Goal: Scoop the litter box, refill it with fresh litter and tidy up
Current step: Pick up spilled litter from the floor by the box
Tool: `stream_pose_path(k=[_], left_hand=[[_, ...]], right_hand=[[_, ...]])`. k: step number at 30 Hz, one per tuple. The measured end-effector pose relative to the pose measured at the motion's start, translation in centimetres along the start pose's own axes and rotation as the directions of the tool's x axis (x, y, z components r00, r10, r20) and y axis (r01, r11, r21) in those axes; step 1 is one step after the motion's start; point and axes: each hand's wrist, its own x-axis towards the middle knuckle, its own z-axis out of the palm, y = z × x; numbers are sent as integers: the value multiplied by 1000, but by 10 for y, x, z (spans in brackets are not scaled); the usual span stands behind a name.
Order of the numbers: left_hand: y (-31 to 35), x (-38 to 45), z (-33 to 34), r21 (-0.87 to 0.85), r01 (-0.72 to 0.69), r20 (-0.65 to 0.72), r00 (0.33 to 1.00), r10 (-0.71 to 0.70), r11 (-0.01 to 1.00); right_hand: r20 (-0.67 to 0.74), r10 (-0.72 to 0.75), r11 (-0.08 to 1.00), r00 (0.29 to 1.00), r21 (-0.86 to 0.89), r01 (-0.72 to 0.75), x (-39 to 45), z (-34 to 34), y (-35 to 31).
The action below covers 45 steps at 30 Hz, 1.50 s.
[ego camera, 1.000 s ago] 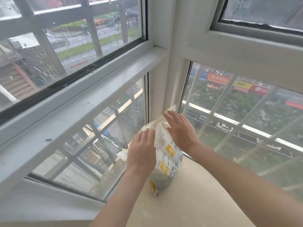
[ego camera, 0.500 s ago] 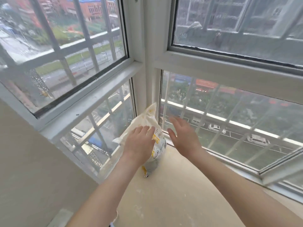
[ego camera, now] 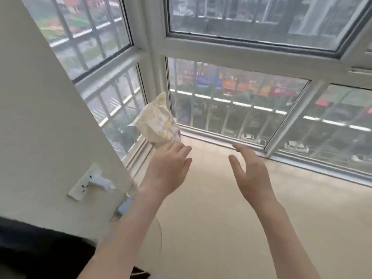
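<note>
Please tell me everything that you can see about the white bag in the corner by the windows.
The bag is white with yellow marks, of crumpled plastic or paper by its look; the print is too blurred to read. It stands upright on the beige ledge in the corner where the two windows meet, its top twisted to a point. The left hand is at its base, fingers straight; whether they touch it is unclear.

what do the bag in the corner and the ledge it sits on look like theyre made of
The litter bag: probably thin plastic film, white with yellow print; it creases sharply and its crumpled top holds shape. Paper can't be ruled out, since the frame is blurred.

The ledge: a hard, smooth beige slab, matte to faintly glossy, possibly stone or tile; no grain or seams show.
</note>
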Motion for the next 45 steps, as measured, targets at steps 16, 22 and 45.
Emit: stream_pose_path(k=[16, 22, 45], left_hand=[[97, -80, 32, -236, -412, 216, 861, 461, 880], [123, -79, 45, -344, -509, 225, 772, 595, 789], [629, -152, 42, -456, -888, 0, -68, 998, -60]], right_hand=[[-220, 340, 853, 914, -337, -398, -203, -61, 12], [-322, 514, 721, 795, -339, -604, -265, -71, 4], [-782, 615, 109, -104, 215, -970, -589, -279, 89]])
